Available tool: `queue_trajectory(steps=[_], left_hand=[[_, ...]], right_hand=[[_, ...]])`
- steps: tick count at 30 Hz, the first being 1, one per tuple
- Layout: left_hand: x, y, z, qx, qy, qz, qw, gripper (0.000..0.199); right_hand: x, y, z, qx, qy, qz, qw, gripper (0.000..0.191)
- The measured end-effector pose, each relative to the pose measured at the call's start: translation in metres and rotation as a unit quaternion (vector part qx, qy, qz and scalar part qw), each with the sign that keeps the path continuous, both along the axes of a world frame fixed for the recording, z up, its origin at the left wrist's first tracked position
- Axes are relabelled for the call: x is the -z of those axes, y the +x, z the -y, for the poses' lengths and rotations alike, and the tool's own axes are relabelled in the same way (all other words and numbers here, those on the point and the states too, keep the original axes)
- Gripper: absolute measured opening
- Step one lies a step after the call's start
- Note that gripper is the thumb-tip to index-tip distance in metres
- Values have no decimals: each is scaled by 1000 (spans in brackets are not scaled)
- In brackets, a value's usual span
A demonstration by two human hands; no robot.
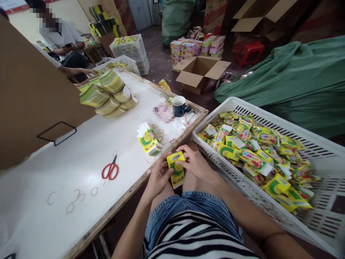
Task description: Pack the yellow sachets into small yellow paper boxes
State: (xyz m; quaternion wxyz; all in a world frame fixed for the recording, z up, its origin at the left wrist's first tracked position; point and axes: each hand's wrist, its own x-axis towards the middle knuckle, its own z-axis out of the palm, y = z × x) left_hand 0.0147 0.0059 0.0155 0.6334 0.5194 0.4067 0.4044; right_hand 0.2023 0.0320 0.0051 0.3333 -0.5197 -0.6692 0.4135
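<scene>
Between my two hands, above my lap, is a small yellow and green printed carton (177, 169) with a barcode panel at its top. My left hand (159, 174) grips its left side, thumb across the front. The fingers of my right hand (192, 162) pinch its upper right edge. Just beyond, on the white table (88, 154), lies a stack of flat cartons (148, 139) in the same print. To my right a white plastic crate (269, 118) holds many formed cartons (250, 151).
Red-handled scissors (110, 169) and loose rubber bands (78, 196) lie on the table. Bundled flat cartons (109, 93) are piled farther back, near a dark mug (179, 106). A large cardboard panel (40, 93) stands at left. Another person (63, 39) sits beyond; an open box (201, 72) is on the floor.
</scene>
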Motion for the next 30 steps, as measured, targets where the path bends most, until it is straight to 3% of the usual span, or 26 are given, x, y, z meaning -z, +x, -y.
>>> queue_trajectory(steps=[13,17,21,24,27,30], left_hand=[[6,5,-4,-50,-6,-5,999,54],[0,0,-7,-39,-16,3,999,55],[1,12,-6,-26,-3,-12,1000,51],[4,25,-8,-42,52,-41,997,49],[1,19,-22,-93,159,-144,972,50],[-8,-10,-49,-206,264,-337,880,59]], right_hand=[[10,-4,-5,17,33,72,997,37],[12,4,-3,-18,40,-37,998,31],[14,4,4,26,47,-161,986,24],[8,11,6,49,65,-182,980,21],[-9,44,5,165,170,-96,967,15],[-18,94,5,351,243,82,900,20]])
